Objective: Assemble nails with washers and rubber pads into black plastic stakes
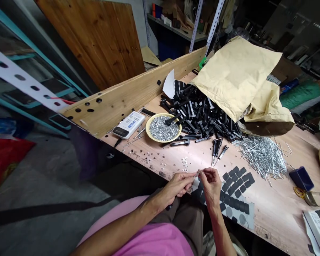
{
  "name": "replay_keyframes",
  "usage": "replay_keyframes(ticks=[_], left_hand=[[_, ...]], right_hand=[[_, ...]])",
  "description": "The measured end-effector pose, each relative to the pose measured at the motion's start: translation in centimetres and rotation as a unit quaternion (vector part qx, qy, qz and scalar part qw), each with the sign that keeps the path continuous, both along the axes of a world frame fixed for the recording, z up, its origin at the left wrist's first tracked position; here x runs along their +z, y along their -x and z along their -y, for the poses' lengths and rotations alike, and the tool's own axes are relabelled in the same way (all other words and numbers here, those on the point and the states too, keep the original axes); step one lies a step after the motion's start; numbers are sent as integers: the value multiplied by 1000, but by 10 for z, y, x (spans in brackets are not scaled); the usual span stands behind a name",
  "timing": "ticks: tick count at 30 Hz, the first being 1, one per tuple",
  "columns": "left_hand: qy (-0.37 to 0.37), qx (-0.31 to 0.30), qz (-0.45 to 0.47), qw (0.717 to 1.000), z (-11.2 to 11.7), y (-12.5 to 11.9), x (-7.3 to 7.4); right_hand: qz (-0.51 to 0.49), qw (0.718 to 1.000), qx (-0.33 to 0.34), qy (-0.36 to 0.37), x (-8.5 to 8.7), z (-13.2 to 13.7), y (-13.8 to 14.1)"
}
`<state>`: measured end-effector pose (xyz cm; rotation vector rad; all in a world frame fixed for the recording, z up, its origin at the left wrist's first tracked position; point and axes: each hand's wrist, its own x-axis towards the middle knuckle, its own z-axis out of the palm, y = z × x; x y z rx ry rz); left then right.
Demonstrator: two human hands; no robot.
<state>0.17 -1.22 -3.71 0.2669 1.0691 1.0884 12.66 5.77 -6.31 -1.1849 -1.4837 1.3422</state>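
Observation:
My left hand [180, 184] is closed around a thin metal rod [196, 174] that points toward my other hand. A small black end shows below my left wrist; I cannot tell whether it belongs to the held piece. The fingers of my right hand [211, 182] are pinched at the rod's tip, and whatever is between them is too small to make out. Both hands meet above the table's near edge. Just beyond them lie small metal nuts or washers [185, 162] and a few black plastic pieces with metal rods [215, 148].
A yellow bowl [148, 132] of tiny metal pieces stands beside a white device [130, 124]. Behind are heaped black plastic parts [202, 117] under a paper sack [237, 74]. Metal pins [264, 156] are piled at right, near a blue box [301, 178]. Black pads [238, 181] lie by my right hand.

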Motion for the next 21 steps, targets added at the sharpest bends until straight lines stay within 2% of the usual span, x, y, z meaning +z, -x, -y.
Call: replay_keyframes(ticks=[2,4,7,9,12,17,19,21], left_hand=[[-1,-8,-11,1000,1,-2,0],[-2,-8,-20,1000,2,-3,0],[-12,2,-47,999,4,-4,-1],[-28,0,-62,998,5,-3,-2],[-42,-40,-51,997,8,3,-3],[-28,-101,-28,994,9,10,-5],[-27,-101,-24,994,5,10,-7],[-20,-91,-26,995,0,10,-11]], right_hand=[[24,998,5,-51,-1,3,-4],[75,987,18,-139,-2,7,-8],[152,945,64,-283,-2,10,-13],[166,928,84,-322,0,10,-16],[154,946,96,-270,7,5,-20],[109,973,185,-82,14,-8,-28],[105,977,183,-31,10,-13,-28],[115,981,154,-24,2,-17,-27]])
